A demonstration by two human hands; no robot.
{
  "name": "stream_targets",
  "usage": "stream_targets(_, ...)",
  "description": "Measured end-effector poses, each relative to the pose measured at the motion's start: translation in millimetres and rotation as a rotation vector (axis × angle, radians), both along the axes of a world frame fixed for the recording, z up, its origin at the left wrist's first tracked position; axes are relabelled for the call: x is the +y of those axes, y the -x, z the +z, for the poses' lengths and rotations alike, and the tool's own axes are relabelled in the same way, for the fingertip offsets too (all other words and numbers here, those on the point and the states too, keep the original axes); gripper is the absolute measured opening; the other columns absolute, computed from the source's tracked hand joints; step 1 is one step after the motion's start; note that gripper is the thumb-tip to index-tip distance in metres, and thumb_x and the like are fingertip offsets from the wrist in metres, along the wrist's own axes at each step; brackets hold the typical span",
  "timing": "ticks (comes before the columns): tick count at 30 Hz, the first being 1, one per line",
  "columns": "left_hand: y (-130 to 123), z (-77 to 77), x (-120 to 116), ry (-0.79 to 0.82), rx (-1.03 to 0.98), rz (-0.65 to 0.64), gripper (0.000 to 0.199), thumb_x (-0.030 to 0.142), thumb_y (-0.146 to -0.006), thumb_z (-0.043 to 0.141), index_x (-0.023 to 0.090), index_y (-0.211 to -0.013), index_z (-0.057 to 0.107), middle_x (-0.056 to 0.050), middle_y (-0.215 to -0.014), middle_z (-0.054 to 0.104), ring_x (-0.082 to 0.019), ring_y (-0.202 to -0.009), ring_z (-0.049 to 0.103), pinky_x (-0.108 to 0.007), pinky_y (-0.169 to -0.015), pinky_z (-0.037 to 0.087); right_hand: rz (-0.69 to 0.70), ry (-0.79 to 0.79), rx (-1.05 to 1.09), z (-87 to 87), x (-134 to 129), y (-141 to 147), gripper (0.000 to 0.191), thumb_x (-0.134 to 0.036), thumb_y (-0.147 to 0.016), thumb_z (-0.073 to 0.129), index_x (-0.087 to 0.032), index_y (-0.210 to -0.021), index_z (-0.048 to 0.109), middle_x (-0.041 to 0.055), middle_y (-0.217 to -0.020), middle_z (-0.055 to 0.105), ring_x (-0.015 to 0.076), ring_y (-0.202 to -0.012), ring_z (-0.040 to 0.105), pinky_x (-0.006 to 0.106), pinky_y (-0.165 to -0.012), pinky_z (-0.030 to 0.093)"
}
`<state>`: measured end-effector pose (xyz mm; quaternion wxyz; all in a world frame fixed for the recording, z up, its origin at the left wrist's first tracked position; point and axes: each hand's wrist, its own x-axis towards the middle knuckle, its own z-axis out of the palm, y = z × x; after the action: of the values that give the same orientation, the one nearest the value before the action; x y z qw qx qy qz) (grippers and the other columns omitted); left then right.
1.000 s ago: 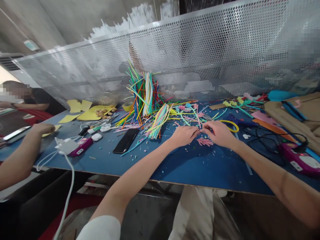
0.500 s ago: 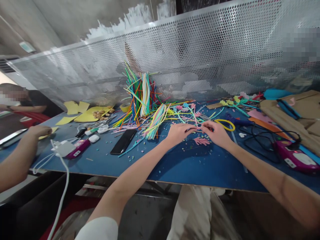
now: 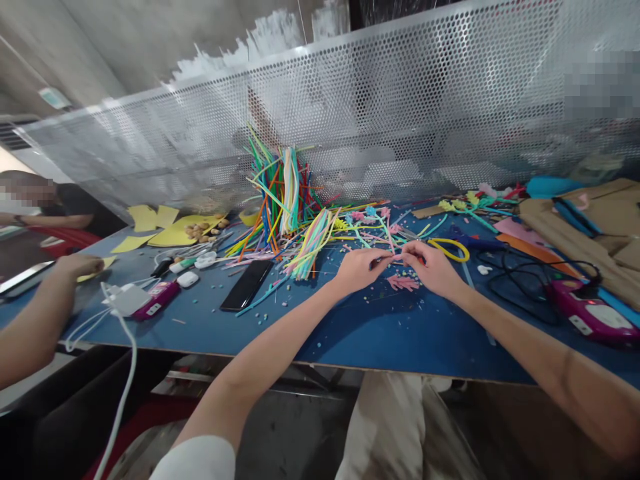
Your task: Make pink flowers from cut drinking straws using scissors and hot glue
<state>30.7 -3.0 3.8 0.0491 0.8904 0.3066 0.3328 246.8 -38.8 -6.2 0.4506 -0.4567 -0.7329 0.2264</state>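
Observation:
My left hand (image 3: 359,268) and my right hand (image 3: 431,265) meet above the blue table, thumbs and fingertips pinched together. Between them is a short pink piece of pipe cleaner (image 3: 397,257), mostly covered by the fingers. Just below the hands lies a pink branched pipe-cleaner shape (image 3: 403,283). Behind them are several twisted pink, yellow and mint pipe-cleaner pieces (image 3: 387,223). To the left, a loose pastel bundle of pipe cleaners (image 3: 313,245) lies in front of a tall upright bunch of coloured ones (image 3: 280,193). A yellow loop (image 3: 455,250) sits beside my right hand.
A black phone (image 3: 247,285) lies left of my hands. Purple power strips (image 3: 593,313) with cables stand at both sides. A perforated metal screen (image 3: 400,120) runs along the back. At far left a co-worker's arm (image 3: 40,313) rests on the table (image 3: 370,333).
Both hands stay in nearly the same place, with only a slight shift of the fingers around the pink piece. The view has barely moved.

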Motion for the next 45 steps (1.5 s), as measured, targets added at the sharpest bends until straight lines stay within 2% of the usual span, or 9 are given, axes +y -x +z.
stream_targets(3,-1.2,0.3,-2.7,0.026,0.031,0.005,0.03,0.042,-0.101,0.052,0.021,-0.102,0.074,0.0,-0.081,0.075,-0.011,-0.066,0.064,-0.022,-0.063,0.042,-0.02,-0.028,-0.041,-1.6,1.2,0.1,0.022,-0.042,-0.098,0.05,-0.022,-0.093,0.058,0.0004,-0.079,0.065,0.0185,-0.076,0.06,0.031,-0.075,0.043)
stream_targets(7,-3.3,0.2,-8.3,-0.018,0.04,0.048,0.028,0.039,-0.102,0.051,0.021,-0.101,0.073,-0.001,-0.091,0.076,-0.011,-0.071,0.066,-0.022,-0.066,0.043,-0.05,-0.047,-0.06,-4.2,3.8,-0.6,0.02,-0.04,-0.099,0.047,-0.023,-0.093,0.054,0.0,-0.079,0.064,0.018,-0.073,0.059,0.031,-0.071,0.042)
stream_targets(12,-4.8,0.1,-11.0,-0.059,0.025,0.152,0.029,0.048,-0.096,0.059,0.023,-0.101,0.073,0.0,-0.095,0.077,-0.011,-0.073,0.068,-0.023,-0.066,0.045,-0.039,-0.055,-0.073,-1.0,0.9,0.2,0.022,-0.042,-0.098,0.049,-0.022,-0.092,0.056,0.0001,-0.079,0.063,0.0177,-0.073,0.058,0.031,-0.071,0.042)
stream_targets(17,-4.7,-1.8,-9.3,-0.112,-0.018,0.107,0.027,0.046,-0.098,0.058,0.027,-0.102,0.077,0.0,-0.1,0.078,-0.012,-0.08,0.071,-0.022,-0.069,0.047,-0.009,-0.044,-0.06,4.1,-5.2,4.1,0.023,-0.042,-0.096,0.053,-0.021,-0.091,0.059,0.0009,-0.081,0.065,0.0178,-0.075,0.059,0.031,-0.073,0.044)
stream_targets(25,-2.0,-3.6,-7.5,-0.158,-0.033,0.069,0.025,0.042,-0.099,0.058,0.026,-0.101,0.078,0.0,-0.098,0.079,-0.013,-0.085,0.073,-0.022,-0.072,0.05,0.02,-0.067,-0.08,6.4,-6.7,2.0,0.02,-0.04,-0.094,0.058,-0.021,-0.092,0.065,0.0017,-0.085,0.07,0.0177,-0.077,0.062,0.03,-0.073,0.046)
stream_targets(30,-1.6,-3.8,-5.9,-0.162,-0.018,0.03,0.026,0.04,-0.1,0.056,0.024,-0.105,0.076,0.0,-0.1,0.078,-0.012,-0.083,0.073,-0.021,-0.07,0.049,-0.027,-0.131,-0.112,7.0,-4.4,0.7,0.022,-0.042,-0.094,0.06,-0.021,-0.089,0.067,0.0023,-0.083,0.072,0.0185,-0.075,0.064,0.031,-0.074,0.046)
stream_targets(35,-4.8,-0.1,-12.5,-0.153,-0.107,0.052,0.026,0.042,-0.097,0.06,0.022,-0.099,0.076,-0.001,-0.093,0.078,-0.009,-0.071,0.069,-0.02,-0.063,0.048,0.038,0.031,0.067,7.4,-8.4,5.3,0.027,-0.045,-0.094,0.058,-0.021,-0.088,0.067,0.0016,-0.076,0.07,0.0188,-0.075,0.064,0.031,-0.074,0.049)
stream_targets(38,-5.6,1.7,-15.6,-0.136,-0.138,0.062,0.028,0.043,-0.097,0.059,0.021,-0.097,0.077,-0.002,-0.092,0.078,-0.01,-0.07,0.069,-0.02,-0.064,0.049,0.087,0.121,0.177,6.6,-10.1,8.5,0.029,-0.047,-0.093,0.058,-0.02,-0.089,0.068,0.0016,-0.075,0.068,0.0187,-0.074,0.064,0.031,-0.072,0.051)
stream_targets(45,-5.4,1.4,-17.0,-0.109,-0.138,0.11,0.032,0.046,-0.098,0.057,0.021,-0.096,0.078,-0.004,-0.091,0.078,-0.011,-0.069,0.068,-0.022,-0.064,0.048,0.065,0.121,0.217,5.8,-10.2,8.4,0.03,-0.048,-0.09,0.063,-0.019,-0.084,0.066,0.0022,-0.072,0.067,0.0178,-0.068,0.062,0.031,-0.067,0.051)
